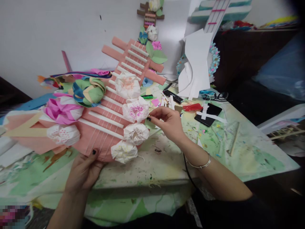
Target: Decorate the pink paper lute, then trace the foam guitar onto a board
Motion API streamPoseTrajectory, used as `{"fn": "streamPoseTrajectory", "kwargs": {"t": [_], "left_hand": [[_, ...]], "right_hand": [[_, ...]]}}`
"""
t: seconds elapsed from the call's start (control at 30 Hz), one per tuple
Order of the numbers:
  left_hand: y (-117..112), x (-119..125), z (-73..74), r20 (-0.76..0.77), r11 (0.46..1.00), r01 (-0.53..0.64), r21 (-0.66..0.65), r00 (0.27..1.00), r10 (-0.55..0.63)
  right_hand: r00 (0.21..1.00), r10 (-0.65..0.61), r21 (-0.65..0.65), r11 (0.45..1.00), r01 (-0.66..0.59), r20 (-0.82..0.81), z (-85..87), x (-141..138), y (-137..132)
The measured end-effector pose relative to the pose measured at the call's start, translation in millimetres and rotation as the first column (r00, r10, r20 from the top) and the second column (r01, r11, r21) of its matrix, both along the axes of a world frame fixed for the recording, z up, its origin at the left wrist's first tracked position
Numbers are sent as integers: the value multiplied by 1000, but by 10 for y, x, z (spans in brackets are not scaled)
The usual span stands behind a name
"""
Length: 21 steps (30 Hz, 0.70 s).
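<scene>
My left hand (pixel 84 171) grips the lower edge of a pink paper guitar (pixel 98 138), its thumb on the front face and its other fingers behind. The guitar tilts up off the table, crossed by white paper bars and thin strings. Down its right side run several white paper flowers, one speckled magenta (pixel 135 109), one brown-centred (pixel 136 134). On the left sit a magenta flower (pixel 62 109) and a green-and-blue one (pixel 88 90). With thumb and forefinger together, my right hand (pixel 168 122) pinches a green paper leaf (pixel 150 124), partly hidden, beside the speckled flower.
A paint-stained cloth (pixel 171 162) covers the table. Black markers (pixel 173 96), a phone (pixel 208 115) with white strips, a red object (pixel 192 107) and glasses (pixel 218 96) lie to the right. White paper cutouts (pixel 196 60) and another guitar (pixel 150 19) stand behind.
</scene>
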<state>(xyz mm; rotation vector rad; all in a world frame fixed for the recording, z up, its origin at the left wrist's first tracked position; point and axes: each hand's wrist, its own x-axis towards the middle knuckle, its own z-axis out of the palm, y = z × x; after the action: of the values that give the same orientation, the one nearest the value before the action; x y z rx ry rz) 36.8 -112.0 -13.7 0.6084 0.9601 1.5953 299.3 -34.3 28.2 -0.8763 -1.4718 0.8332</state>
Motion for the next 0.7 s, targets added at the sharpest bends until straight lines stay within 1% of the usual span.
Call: {"fn": "streamPoseTrajectory", "kwargs": {"t": [0.17, 0.37, 0.57, 0.7], "left_hand": [[2, -11, -15, -9, 1000, 17, -16, 1000, -17], [-19, -8, -7, -12, 1000, 28, 4, 1000, -28], [-22, 41, 33, -14, 1000, 12, -3, 1000, -12], [-13, 21, 19, -5, 1000, 5, -11, 1000, -5]], "right_hand": [[1000, -23, 24, 999, 23, 10, -9, -21, -26], [997, -70, 69, 995, 70, 10, -20, -52, -53], [988, -126, 160, 981, 111, 86, -21, -49, -63], [981, -152, 200, 972, 126, 121, -25, -51, -78]]}}
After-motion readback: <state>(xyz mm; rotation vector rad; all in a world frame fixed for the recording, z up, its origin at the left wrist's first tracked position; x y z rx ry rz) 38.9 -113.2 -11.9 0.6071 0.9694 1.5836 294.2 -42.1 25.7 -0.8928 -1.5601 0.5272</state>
